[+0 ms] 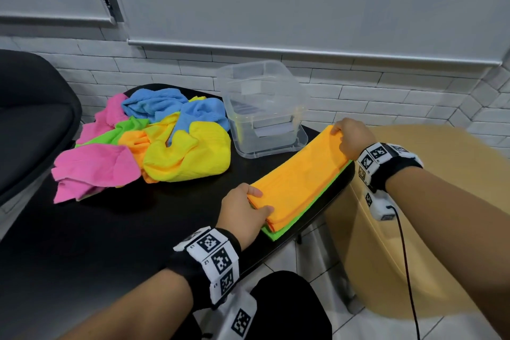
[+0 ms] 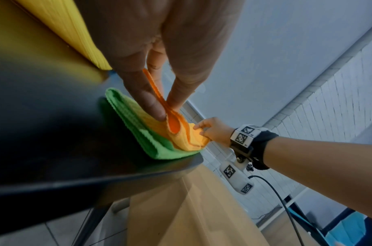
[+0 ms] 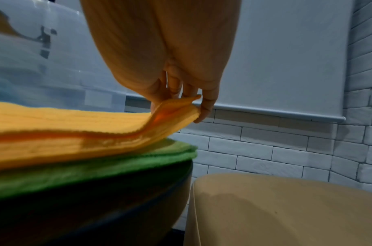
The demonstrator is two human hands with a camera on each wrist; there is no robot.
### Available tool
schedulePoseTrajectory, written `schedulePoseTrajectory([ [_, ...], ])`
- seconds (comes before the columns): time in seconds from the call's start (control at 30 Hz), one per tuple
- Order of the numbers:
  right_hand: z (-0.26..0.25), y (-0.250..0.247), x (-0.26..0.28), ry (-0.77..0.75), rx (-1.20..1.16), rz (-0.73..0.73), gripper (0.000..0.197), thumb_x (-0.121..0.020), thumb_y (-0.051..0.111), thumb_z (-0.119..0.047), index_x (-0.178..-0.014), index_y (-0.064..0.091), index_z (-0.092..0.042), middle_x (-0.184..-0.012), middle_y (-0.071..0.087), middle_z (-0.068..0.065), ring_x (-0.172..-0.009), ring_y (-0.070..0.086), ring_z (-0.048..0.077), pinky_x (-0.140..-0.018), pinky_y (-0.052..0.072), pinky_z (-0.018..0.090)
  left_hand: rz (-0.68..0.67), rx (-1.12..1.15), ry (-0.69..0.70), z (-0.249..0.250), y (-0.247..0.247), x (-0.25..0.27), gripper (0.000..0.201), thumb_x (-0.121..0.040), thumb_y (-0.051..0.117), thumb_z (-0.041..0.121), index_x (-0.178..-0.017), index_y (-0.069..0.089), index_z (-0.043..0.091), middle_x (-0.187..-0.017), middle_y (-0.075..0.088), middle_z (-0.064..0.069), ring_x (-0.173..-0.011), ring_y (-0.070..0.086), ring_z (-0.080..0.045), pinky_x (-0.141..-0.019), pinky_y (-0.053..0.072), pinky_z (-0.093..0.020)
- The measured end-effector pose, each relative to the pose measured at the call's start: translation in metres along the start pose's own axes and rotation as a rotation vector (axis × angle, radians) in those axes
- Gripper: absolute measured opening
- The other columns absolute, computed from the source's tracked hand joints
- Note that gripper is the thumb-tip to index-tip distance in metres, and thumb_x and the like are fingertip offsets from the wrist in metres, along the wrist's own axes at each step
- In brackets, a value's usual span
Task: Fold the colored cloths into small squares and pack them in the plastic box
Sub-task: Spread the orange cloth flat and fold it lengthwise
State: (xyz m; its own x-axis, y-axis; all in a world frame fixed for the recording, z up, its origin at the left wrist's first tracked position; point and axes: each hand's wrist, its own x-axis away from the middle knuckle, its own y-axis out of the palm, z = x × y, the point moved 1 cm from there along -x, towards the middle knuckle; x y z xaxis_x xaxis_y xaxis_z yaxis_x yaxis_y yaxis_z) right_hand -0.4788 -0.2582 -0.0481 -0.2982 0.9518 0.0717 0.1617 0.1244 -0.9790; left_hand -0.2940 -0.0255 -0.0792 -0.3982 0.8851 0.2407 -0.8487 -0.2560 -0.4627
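Note:
An orange cloth (image 1: pixel 300 179), folded into a long strip, lies on a folded green cloth (image 1: pixel 278 233) at the right edge of the black table (image 1: pixel 124 229). My left hand (image 1: pixel 248 211) pinches the near end of the orange cloth (image 2: pixel 176 123) between thumb and fingers. My right hand (image 1: pixel 350 138) pinches its far end (image 3: pixel 180 106), lifted slightly off the green cloth (image 3: pixel 117 166). The clear plastic box (image 1: pixel 262 107) stands just beyond, open at the top, with no cloth inside.
A heap of crumpled pink, blue, green, yellow and orange cloths (image 1: pixel 154 138) covers the table's far left. A tan rounded seat (image 1: pixel 414 215) stands right of the table, a black chair (image 1: pixel 30 113) at the left. A white brick wall runs behind.

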Motion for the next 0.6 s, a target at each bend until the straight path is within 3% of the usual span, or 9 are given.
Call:
schedulePoseTrajectory([
  [0.1,0.004,0.021,0.0,0.006,0.029,-0.058,0.049,-0.084,0.048,0.006,-0.128,0.053,-0.017,-0.126,0.052,0.011,-0.111,0.054,0.03,-0.091,0.047,0.039,0.0,-0.138,-0.029,-0.005,0.004,0.001,0.027,-0.078,0.076,0.022,-0.093,0.054,0.024,-0.107,0.055,-0.004,-0.087,0.065,-0.022,-0.083,0.055,-0.04],
  [0.2,0.007,0.034,0.004,0.002,0.112,-0.038,0.053,-0.087,0.047,0.002,-0.133,0.048,-0.024,-0.138,0.044,0.005,-0.124,0.044,0.028,-0.099,0.04,0.046,0.002,-0.349,-0.027,-0.003,0.004,0.005,0.031,-0.08,0.073,0.028,-0.102,0.051,0.024,-0.113,0.042,0.0,-0.088,0.057,-0.017,-0.082,0.049,-0.03],
  [0.3,0.005,0.034,0.012,-0.016,0.181,-0.014,0.05,-0.093,0.043,-0.008,-0.14,0.039,-0.025,-0.157,0.019,0.001,-0.14,0.023,0.027,-0.106,0.028,0.053,0.057,-0.517,0.071,0.002,0.003,0.011,0.038,-0.08,0.071,0.034,-0.109,0.047,0.024,-0.119,0.03,0.0,-0.107,0.047,-0.019,-0.086,0.046,-0.029],
  [0.4,-0.006,0.037,0.028,-0.034,0.167,-0.027,0.051,-0.103,0.028,-0.034,-0.149,0.022,-0.014,-0.161,0.0,0.007,-0.147,0.003,0.027,-0.114,0.013,0.057,0.103,-0.655,0.226,0.008,0.004,0.013,0.05,-0.084,0.064,0.039,-0.127,0.042,0.024,-0.139,0.021,-0.002,-0.132,0.026,-0.022,-0.105,0.035,-0.034],
  [0.47,-0.022,0.046,0.042,-0.056,0.161,-0.093,0.067,-0.101,0.021,-0.05,-0.152,0.007,-0.009,-0.16,-0.009,0.01,-0.148,-0.007,0.026,-0.116,0.004,0.055,0.041,-0.777,0.282,0.011,0.009,0.011,0.062,-0.091,0.055,0.041,-0.143,0.029,0.02,-0.156,0.005,-0.002,-0.145,0.006,-0.022,-0.117,0.019,-0.042],
  [0.53,-0.037,0.059,0.056,-0.075,0.161,-0.158,0.079,-0.097,0.017,-0.059,-0.152,-0.003,-0.006,-0.159,-0.015,0.011,-0.147,-0.012,0.026,-0.117,-0.001,0.052,-0.098,-0.898,0.264,0.011,0.017,0.009,0.071,-0.097,0.045,0.041,-0.152,0.008,0.014,-0.16,-0.01,-0.001,-0.147,-0.01,-0.02,-0.118,0.003,-0.05],
  [0.6,-0.042,0.071,0.061,-0.076,0.16,-0.212,0.085,-0.094,0.014,-0.064,-0.151,-0.008,-0.004,-0.158,-0.017,0.011,-0.147,-0.014,0.026,-0.118,-0.002,0.05,-0.23,-0.94,0.179,0.005,0.024,0.007,0.074,-0.1,0.036,0.042,-0.152,-0.005,0.01,-0.159,-0.016,-0.003,-0.147,-0.014,-0.02,-0.116,-0.003,-0.053],
])
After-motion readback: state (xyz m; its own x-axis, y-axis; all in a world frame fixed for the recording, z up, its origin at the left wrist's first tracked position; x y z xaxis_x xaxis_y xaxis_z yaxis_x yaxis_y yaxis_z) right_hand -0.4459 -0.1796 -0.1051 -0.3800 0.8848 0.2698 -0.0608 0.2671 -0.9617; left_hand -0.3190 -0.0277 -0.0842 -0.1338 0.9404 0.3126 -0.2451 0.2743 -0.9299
